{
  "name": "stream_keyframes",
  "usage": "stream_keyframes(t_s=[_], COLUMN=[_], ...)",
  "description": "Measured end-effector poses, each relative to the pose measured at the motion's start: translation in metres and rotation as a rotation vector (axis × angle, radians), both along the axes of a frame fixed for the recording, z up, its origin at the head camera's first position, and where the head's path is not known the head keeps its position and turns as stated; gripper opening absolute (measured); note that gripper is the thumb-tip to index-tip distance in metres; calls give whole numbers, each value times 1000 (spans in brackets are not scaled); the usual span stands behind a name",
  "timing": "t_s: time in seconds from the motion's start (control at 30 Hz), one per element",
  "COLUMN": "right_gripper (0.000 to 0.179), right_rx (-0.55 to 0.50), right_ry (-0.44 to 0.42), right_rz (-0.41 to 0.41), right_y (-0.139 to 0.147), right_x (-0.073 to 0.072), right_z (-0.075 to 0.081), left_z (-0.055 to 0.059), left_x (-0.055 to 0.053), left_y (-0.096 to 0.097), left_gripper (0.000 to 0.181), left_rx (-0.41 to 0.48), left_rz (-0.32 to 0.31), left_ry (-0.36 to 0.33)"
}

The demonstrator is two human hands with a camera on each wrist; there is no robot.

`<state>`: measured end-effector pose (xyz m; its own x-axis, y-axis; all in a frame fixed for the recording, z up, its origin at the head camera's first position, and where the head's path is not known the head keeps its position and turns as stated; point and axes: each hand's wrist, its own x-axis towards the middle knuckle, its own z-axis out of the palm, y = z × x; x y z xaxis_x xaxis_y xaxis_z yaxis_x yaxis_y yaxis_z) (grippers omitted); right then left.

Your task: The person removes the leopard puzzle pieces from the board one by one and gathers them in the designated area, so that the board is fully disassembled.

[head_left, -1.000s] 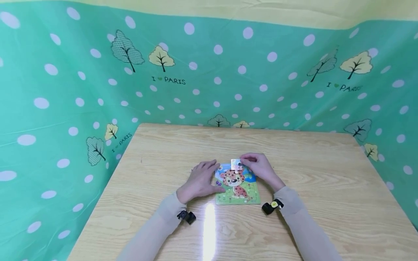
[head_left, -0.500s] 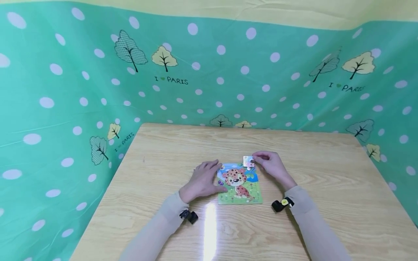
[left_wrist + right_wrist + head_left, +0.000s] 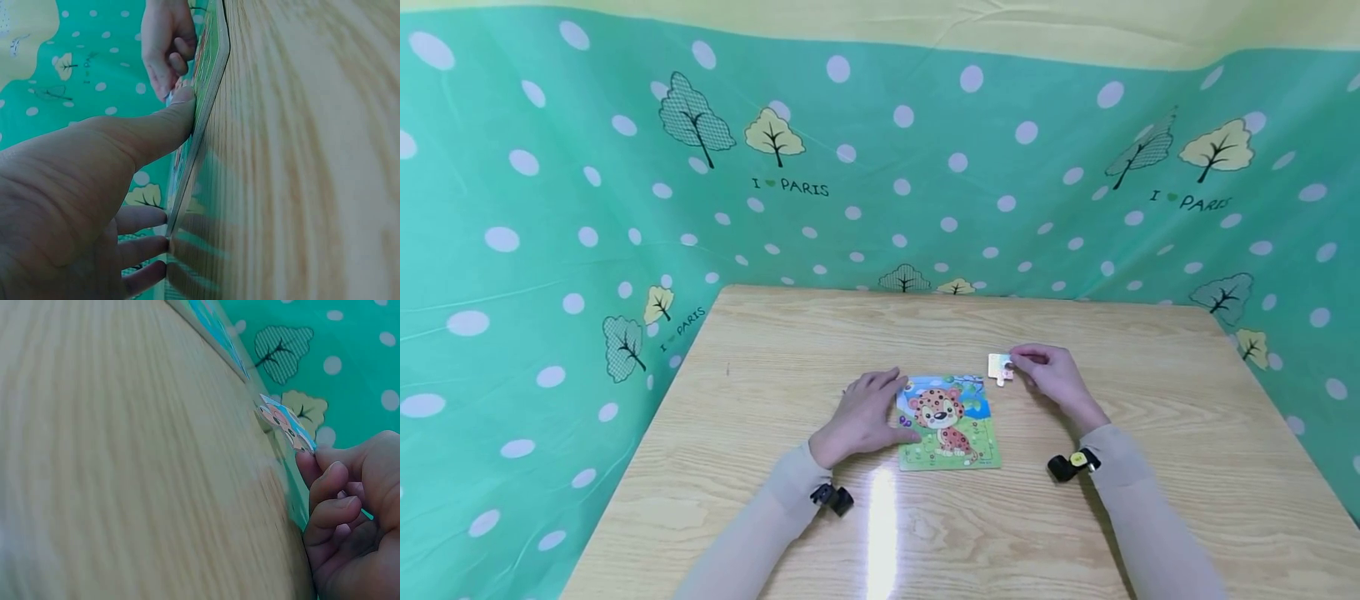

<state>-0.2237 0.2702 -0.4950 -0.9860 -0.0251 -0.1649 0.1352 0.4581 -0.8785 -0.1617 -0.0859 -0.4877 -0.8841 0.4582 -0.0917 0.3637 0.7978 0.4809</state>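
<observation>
A square jigsaw puzzle [image 3: 970, 442] with a spotted leopard cub, green grass and blue sky lies flat on the table. My left hand [image 3: 865, 415] rests on its left side. In the left wrist view, the left thumb [image 3: 165, 122] lies on the puzzle's face while the outstretched fingers [image 3: 142, 250] touch its edge and the tabletop. Beyond the puzzle's upper right corner, my right hand [image 3: 1058, 382] pinches a pale puzzle piece [image 3: 997, 367] between thumb and fingertips. The right wrist view shows that piece [image 3: 287, 422] tilted, partly lifted off the table, with pink and blue print.
A light wood table [image 3: 820, 333] extends around both hands. Behind it hangs a green dotted cloth [image 3: 880, 208] printed with trees. Each wrist carries a small black camera, the left one [image 3: 832, 498] and the right one [image 3: 1072, 465]. A bright light streak reflects in front.
From over the top of the puzzle, my right hand has moved right with the piece, uncovering the puzzle's upper right area. My left hand stays in place on the puzzle.
</observation>
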Motion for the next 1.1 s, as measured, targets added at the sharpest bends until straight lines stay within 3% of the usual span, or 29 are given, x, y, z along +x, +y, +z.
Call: stream_keyframes(t_s=[0.33,0.63,1.1], right_gripper=[43,47,51], right_rx=[23,-31,74], right_ry=[-31,-20,-26], right_rz=[-29,-62,-162], right_y=[16,35,63], right_x=[0,-9,-17], right_z=[4,3,3], left_z=[-2,-1,2], left_x=[0,0,-1], left_y=[-1,-1,-1], left_gripper=[101,102,102], left_rx=[-5,-14,-10], left_rz=[3,2,2], left_ry=[1,5,-4])
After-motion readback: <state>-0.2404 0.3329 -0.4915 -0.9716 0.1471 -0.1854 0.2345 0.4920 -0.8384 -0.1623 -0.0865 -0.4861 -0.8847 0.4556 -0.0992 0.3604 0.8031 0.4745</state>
